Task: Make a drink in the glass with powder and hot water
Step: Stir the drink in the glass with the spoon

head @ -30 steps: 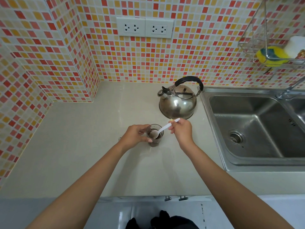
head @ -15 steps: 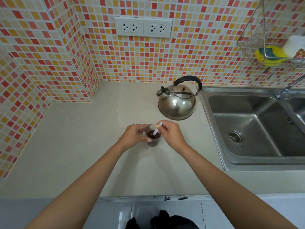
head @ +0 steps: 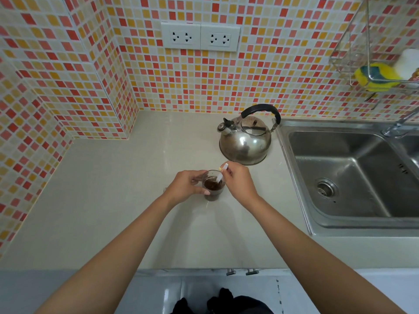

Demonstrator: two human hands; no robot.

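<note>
Two hands are working over one glass [head: 213,185] on the worktop [head: 108,200]: left hand [head: 187,186] gripping it, right hand [head: 238,181] holding one spoon [head: 221,175] in the brown drink, one kettle [head: 246,138] standing behind.

I see mosaic tile wall [head: 283,71] in red, orange, cream squares, wrapping boxed corner at left. Twin white socket plates [head: 200,36] high on wall. Pale beige countertop [head: 108,200], glossy, soft even light, faint reflections. Stainless sink [head: 353,177] set into counter at right, drain in basin, tap [head: 399,123] at far corner. Wire rack [head: 362,53] hanging on wall above sink, yellow sponge [head: 374,77] inside it. I catch grey-white floor tiles [head: 158,293] below counter edge.
</note>
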